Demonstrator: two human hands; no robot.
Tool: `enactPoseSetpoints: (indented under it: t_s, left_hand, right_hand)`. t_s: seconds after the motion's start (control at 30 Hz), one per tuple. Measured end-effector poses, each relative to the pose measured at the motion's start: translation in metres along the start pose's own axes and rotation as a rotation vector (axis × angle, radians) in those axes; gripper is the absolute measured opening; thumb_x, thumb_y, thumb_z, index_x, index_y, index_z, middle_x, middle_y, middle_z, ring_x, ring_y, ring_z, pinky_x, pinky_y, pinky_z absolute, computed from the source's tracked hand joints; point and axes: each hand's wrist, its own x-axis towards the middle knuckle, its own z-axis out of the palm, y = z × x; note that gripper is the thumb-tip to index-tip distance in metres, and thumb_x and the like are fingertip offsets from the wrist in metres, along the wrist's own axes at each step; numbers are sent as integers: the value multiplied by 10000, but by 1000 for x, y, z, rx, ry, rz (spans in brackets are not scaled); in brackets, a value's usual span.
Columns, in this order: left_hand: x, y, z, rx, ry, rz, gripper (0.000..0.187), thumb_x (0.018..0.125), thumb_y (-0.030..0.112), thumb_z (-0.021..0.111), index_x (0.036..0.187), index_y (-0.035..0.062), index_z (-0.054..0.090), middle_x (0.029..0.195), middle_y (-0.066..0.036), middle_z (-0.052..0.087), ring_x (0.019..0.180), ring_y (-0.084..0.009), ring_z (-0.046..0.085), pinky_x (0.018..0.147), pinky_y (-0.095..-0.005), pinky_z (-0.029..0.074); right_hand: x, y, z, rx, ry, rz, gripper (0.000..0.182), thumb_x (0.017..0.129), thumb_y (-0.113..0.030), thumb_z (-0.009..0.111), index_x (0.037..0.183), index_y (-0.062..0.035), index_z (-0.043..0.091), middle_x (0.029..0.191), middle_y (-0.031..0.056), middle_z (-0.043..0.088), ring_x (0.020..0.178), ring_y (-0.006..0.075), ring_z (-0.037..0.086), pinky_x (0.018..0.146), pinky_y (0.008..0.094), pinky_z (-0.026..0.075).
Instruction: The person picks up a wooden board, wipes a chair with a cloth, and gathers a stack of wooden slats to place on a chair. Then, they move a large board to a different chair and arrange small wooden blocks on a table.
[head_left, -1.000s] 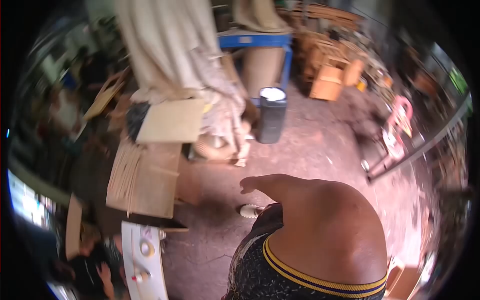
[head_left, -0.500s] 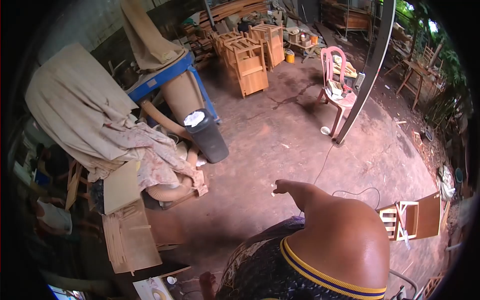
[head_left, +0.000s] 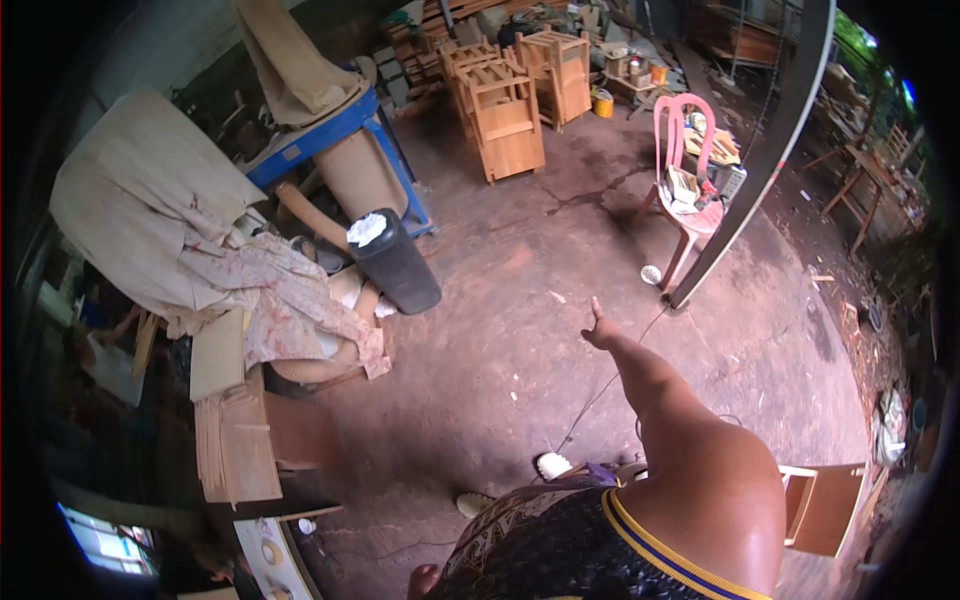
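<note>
My right hand [head_left: 600,330] is stretched forward over the bare floor with one finger extended and the thumb apart. Nothing shows in it. Below it on the floor runs a thin dark cord [head_left: 590,404], which passes near a white rounded thing [head_left: 552,466] that I cannot identify. Only a small part of my left hand [head_left: 424,579] shows at the bottom, beside my dark patterned shirt [head_left: 540,550]. Its fingers are mostly hidden.
A pink plastic chair [head_left: 690,215] holding small items stands by a metal post [head_left: 762,160]. Wooden cabinets [head_left: 505,130] are at the back. A black bin [head_left: 398,265] stands left, near a cloth-covered heap [head_left: 150,200]. Wooden boards [head_left: 235,450] lie lower left; a wooden frame piece [head_left: 828,508] lies right.
My right arm has reached farther forward and slightly right, with a finger now extended. The view has shifted, and the white rounded thing near my body has come into sight.
</note>
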Motion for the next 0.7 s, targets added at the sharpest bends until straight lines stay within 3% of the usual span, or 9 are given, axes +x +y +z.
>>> enactPoseSetpoints:
  t_s: [0.17, 0.23, 0.37, 0.57, 0.67, 0.7]
  left_hand:
    - [-34, 68, 2, 186, 107, 134, 260, 856, 231, 577, 1042, 50, 578, 778, -74, 622, 664, -170, 622, 525, -299, 469]
    - [16, 38, -7, -201, 131, 59, 276, 843, 235, 588, 1041, 43, 580, 775, -71, 620, 684, -160, 614, 551, -302, 470]
    - [2, 85, 10, -199, 195, 131, 279, 832, 227, 605, 1031, 33, 580, 776, -67, 619, 684, -149, 599, 559, -283, 464]
    - [0, 68, 17, -202, 223, 190, 244, 832, 206, 605, 997, 26, 593, 752, -66, 614, 644, -139, 579, 552, -268, 458]
    - [-4, 46, 14, -195, 240, 153, 199, 838, 182, 594, 962, 26, 605, 699, -68, 600, 596, -147, 568, 518, -272, 447]
    - [-2, 37, 10, -31, 200, 388, 169, 843, 179, 588, 922, 31, 606, 673, -62, 590, 571, -153, 559, 502, -272, 439]
  right_hand:
    - [-39, -11, -33, -39, -41, 81, 1033, 766, -276, 667, 1437, -201, -115, 1147, 288, 550, 1082, 407, 530, 913, 417, 428]
    - [-44, -5, -35, -91, -50, 96, 1034, 769, -284, 666, 1436, -205, -120, 1134, 289, 558, 1072, 409, 536, 908, 418, 429]
    - [-26, 6, -26, -48, 3, 40, 1024, 788, -305, 640, 1425, -196, -155, 1160, 281, 545, 1082, 397, 535, 928, 431, 418]
    - [20, -40, -79, 6, 168, -113, 1044, 774, -280, 663, 1426, -188, -147, 1160, 293, 537, 1095, 395, 523, 935, 427, 413]
    - [45, -85, -118, 50, 283, -211, 1031, 772, -249, 679, 1437, -149, -102, 995, 285, 604, 915, 382, 602, 835, 406, 448]
    - [51, -100, -129, 33, 333, -245, 1031, 771, -241, 681, 1437, -145, -101, 950, 283, 614, 861, 382, 613, 813, 406, 454]
